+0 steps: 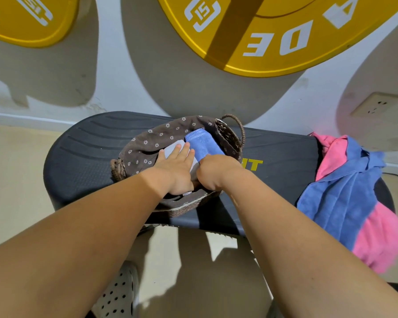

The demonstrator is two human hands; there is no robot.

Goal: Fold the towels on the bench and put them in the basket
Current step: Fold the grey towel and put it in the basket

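Packing step: left hand [176, 171] presses flat, fingers spread, on the white towel [174, 146] in the basket [228, 134], right hand [213, 172] clenched on the blue towel [203, 143]; next, the unfolded pile [354, 191] at three o'clock needs folding.

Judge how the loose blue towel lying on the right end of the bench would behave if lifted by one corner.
The blue towel would probably hang limp: it already drapes in soft folds over the bench edge. It looks thin, so likely light. It overlaps a pink towel, which might drag along.

Left hand [177, 171] flat, right hand [213, 172] fisted.
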